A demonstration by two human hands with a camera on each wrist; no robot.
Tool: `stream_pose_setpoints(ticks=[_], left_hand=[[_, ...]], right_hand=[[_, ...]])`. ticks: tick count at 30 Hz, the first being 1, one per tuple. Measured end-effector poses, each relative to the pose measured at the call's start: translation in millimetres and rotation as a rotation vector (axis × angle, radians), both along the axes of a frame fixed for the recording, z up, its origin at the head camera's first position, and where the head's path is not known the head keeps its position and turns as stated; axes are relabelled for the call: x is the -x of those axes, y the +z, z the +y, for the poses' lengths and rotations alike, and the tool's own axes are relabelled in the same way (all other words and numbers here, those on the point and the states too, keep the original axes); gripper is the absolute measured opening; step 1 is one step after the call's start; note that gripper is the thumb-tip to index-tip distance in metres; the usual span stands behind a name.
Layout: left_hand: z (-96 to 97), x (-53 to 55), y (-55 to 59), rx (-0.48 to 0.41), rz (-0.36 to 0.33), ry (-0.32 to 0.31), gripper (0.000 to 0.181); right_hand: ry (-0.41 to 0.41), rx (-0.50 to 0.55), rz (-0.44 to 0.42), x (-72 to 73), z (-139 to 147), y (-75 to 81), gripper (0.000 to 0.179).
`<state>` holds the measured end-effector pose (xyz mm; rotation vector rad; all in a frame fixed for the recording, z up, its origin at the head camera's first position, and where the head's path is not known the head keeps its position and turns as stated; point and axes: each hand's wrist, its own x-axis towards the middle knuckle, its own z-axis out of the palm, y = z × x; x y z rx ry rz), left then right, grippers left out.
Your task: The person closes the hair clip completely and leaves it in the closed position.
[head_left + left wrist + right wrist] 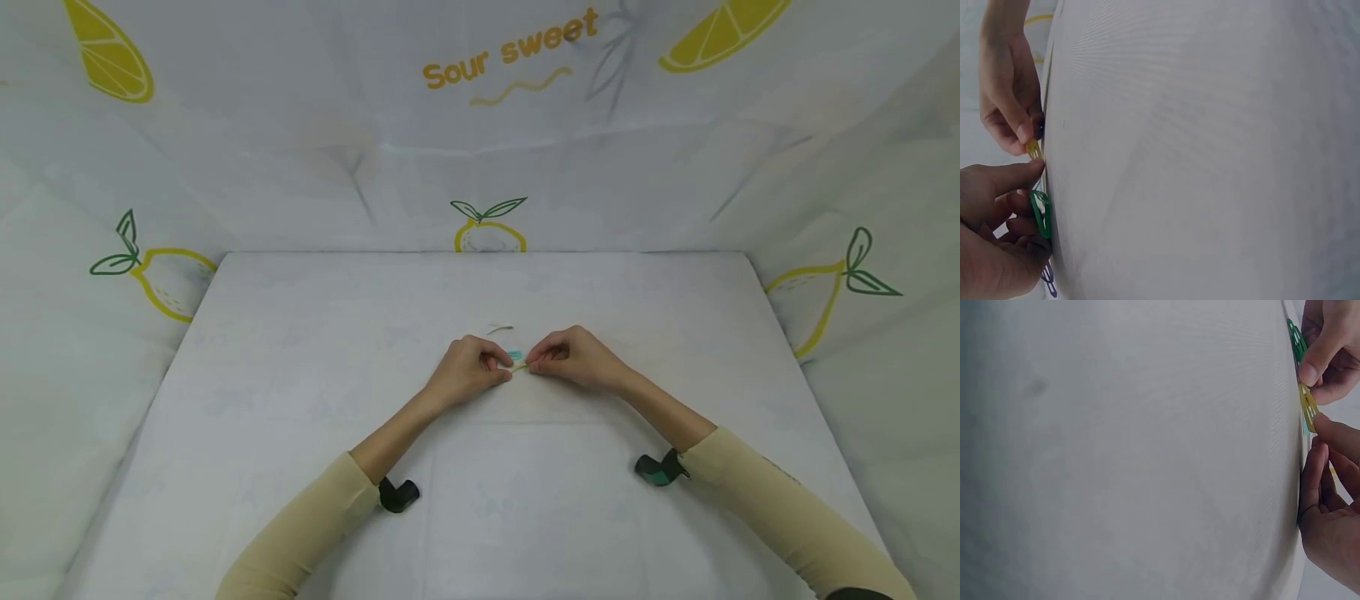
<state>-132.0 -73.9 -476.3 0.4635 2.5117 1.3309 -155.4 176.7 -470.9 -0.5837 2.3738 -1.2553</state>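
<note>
A small yellow snap hair clip [520, 367] is stretched between the two hands, each pinching one end. In the left wrist view the yellow clip shows slots along its length. My left hand [468, 368] has thumb and finger at its left end; my right hand [576, 358] holds the right end. Against the left hand's lower fingers is a green hair clip [1041, 214]; whether those fingers hold it, I cannot tell. A purple hair clip [1049, 281] shows below that hand. Just behind the fingertips lies a teal item [514, 355], partly hidden.
A thin dark item [506, 328] lies on the white-covered table [337, 308] beyond the hands. White cloth with lemon prints hangs at the back and sides. Black devices [660, 469] stick out at both sleeve cuffs.
</note>
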Motion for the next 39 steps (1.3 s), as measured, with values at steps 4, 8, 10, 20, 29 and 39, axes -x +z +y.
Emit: stream_pose_setpoints(ticks=[4,8,10,20,29,39], left_hand=[[0.0,-1.3,-0.5,0.012,0.013,-0.005,0.007],[0.5,-2.6,0.1,0.020,0.027,-0.009,0.005],[0.9,-3.4,1.1,0.020,0.036,-0.012,0.004],[1.3,-9.8,5.8,0.082,0.115,-0.011,0.007],[-1.5,-11.8,16.1,0.088,0.184,0.009,0.008],[-2.2,-18.7,26.6,0.033,0.211,0.024,0.012]], right_hand=[[0.000,0.000,-0.002,-1.0,0,-1.0,0.013],[0.000,0.008,-0.004,-1.5,-1,-3.0,0.014],[0.000,0.014,-0.004,-1.7,-1,-3.9,0.013],[-0.003,0.061,0.072,-9.6,-2,-2.9,0.009],[-0.023,0.094,0.133,-14.5,-5,7.2,0.009],[-0.032,0.134,0.113,-19.2,-8,20.2,0.014]])
